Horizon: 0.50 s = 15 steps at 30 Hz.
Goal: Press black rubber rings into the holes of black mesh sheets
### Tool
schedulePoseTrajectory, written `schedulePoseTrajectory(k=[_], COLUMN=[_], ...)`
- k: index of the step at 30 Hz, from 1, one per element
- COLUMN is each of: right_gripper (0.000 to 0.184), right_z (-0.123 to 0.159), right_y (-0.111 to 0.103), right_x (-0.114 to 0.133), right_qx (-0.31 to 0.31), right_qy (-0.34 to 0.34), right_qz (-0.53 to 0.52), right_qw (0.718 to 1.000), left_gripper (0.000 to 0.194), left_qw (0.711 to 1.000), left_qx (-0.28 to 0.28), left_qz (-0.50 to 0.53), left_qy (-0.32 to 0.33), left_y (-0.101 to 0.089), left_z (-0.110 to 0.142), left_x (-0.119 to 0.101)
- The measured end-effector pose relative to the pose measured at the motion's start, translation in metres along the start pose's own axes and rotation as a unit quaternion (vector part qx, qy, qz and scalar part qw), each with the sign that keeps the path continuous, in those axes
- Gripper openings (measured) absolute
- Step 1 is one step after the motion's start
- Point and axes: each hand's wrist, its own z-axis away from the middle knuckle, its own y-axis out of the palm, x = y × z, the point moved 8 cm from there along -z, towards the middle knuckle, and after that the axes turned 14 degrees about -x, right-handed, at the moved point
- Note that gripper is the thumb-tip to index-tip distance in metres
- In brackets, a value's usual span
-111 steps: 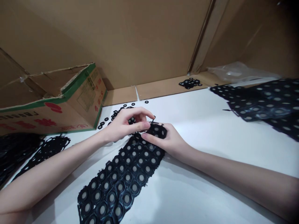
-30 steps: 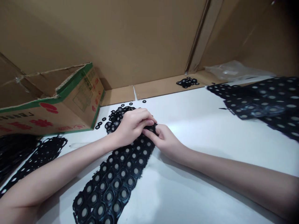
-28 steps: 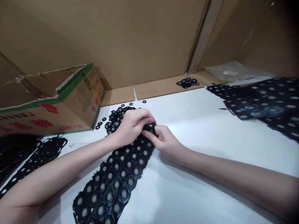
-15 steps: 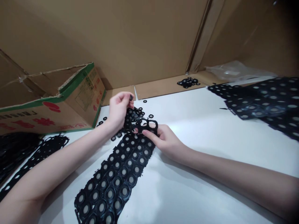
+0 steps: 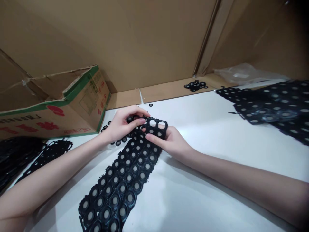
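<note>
Right hand [image 5: 175, 141] pinches black sheet [image 5: 125, 178]; left hand [image 5: 122, 124], half-curled at its edge, hold unclear; red print [image 5: 45, 126] on box [image 5: 82, 111] illegible.

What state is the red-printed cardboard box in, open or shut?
Open. The cardboard box shows its inner wall beyond the green rim, with no lid across the visible top.

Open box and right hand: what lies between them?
In the head view: loose black rings, the left hand partly over them, and the far end of the black sheet, in the right hand.
</note>
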Motion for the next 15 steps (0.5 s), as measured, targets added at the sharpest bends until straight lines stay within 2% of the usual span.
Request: schedulePoseTrajectory(k=[4, 7, 9, 11, 13, 15], right_gripper=[0.029, 0.031, 0.032, 0.033, 0.035, 0.036], right_z=[0.001, 0.001, 0.0, -0.001, -0.001, -0.001], right_y=[0.0, -0.001, -0.002, -0.001, 0.0, 0.0], right_x=[-0.009, -0.011, -0.01, -0.007, -0.005, -0.005], right_qx=[-0.003, -0.008, -0.011, -0.009, -0.003, 0.004], right_qy=[0.046, 0.056, 0.051, 0.036, 0.019, 0.005], right_qz=[0.024, 0.035, 0.03, 0.028, 0.041, 0.064], right_qw=[0.999, 0.998, 0.998, 0.999, 0.999, 0.998], left_gripper=[0.007, 0.007, 0.009, 0.013, 0.016, 0.017], left_qw=[0.997, 0.984, 0.963, 0.94, 0.925, 0.926], left_qx=[-0.078, -0.115, -0.1, -0.048, 0.001, 0.027], left_qz=[0.016, -0.081, -0.138, -0.161, -0.166, -0.158], left_qy=[0.007, 0.105, 0.208, 0.296, 0.342, 0.342], left_y=[-0.007, -0.01, -0.004, 0.009, 0.019, 0.025], left_z=[-0.005, -0.003, 0.005, 0.015, 0.023, 0.026], left_x=[-0.004, -0.021, -0.037, -0.047, -0.048, -0.043])
